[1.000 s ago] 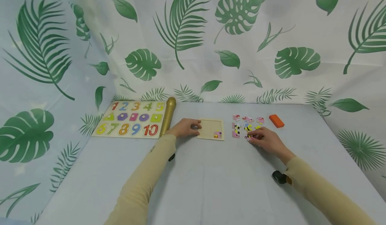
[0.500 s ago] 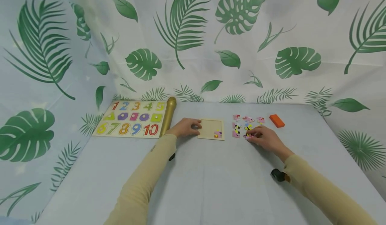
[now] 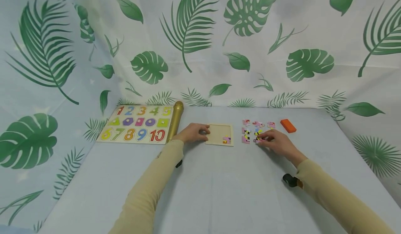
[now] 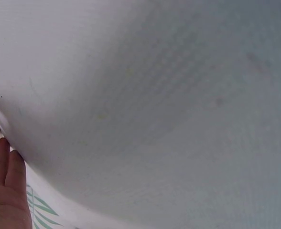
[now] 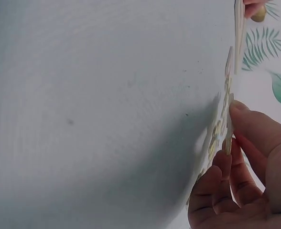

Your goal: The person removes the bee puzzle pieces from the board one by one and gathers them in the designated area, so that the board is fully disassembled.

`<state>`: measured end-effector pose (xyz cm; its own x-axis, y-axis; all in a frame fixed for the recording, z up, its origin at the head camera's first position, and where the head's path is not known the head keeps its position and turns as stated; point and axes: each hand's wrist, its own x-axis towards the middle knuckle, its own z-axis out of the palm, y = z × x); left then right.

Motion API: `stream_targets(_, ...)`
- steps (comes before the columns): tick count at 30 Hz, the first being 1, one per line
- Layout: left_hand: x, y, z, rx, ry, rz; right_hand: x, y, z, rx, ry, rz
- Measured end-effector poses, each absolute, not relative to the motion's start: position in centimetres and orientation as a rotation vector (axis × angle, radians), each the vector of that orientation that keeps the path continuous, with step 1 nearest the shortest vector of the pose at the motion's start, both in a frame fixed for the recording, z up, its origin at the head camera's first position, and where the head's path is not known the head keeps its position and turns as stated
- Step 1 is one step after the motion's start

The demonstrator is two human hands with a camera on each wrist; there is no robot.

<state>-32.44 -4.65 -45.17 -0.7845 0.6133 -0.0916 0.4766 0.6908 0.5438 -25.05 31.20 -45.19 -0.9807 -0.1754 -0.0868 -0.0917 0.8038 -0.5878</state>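
Observation:
A shallow wooden puzzle tray (image 3: 216,133) lies mid-table, with one pink puzzle piece (image 3: 227,140) in its near right corner. My left hand (image 3: 195,133) holds the tray's left edge between thumb and fingers; its fingers (image 4: 15,167) show at the edge of the left wrist view. Right of the tray, several loose jigsaw pieces (image 3: 245,131) with pink, yellow and black print lie in rows. My right hand (image 3: 275,141) is over the near part of these rows. In the right wrist view its thumb and fingers pinch a thin puzzle piece (image 5: 230,125), seen edge-on.
A number and shape peg board (image 3: 134,124) lies at the back left, with a gold microphone (image 3: 176,121) along its right side. An orange block (image 3: 288,125) sits beyond the loose pieces. Leaf-printed cloth (image 3: 200,53) hangs behind the table.
My right hand has shifted slightly at the near loose puzzle pieces, its fingers drawing closer around one. My left hand and the tray have stayed in place.

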Motion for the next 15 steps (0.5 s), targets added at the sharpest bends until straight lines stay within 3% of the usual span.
stream_targets(15,-32.61,-4.61,-45.47,0.872,2.640,0.731,-25.74,30.94,-45.89,-0.179,2.823,-0.910)
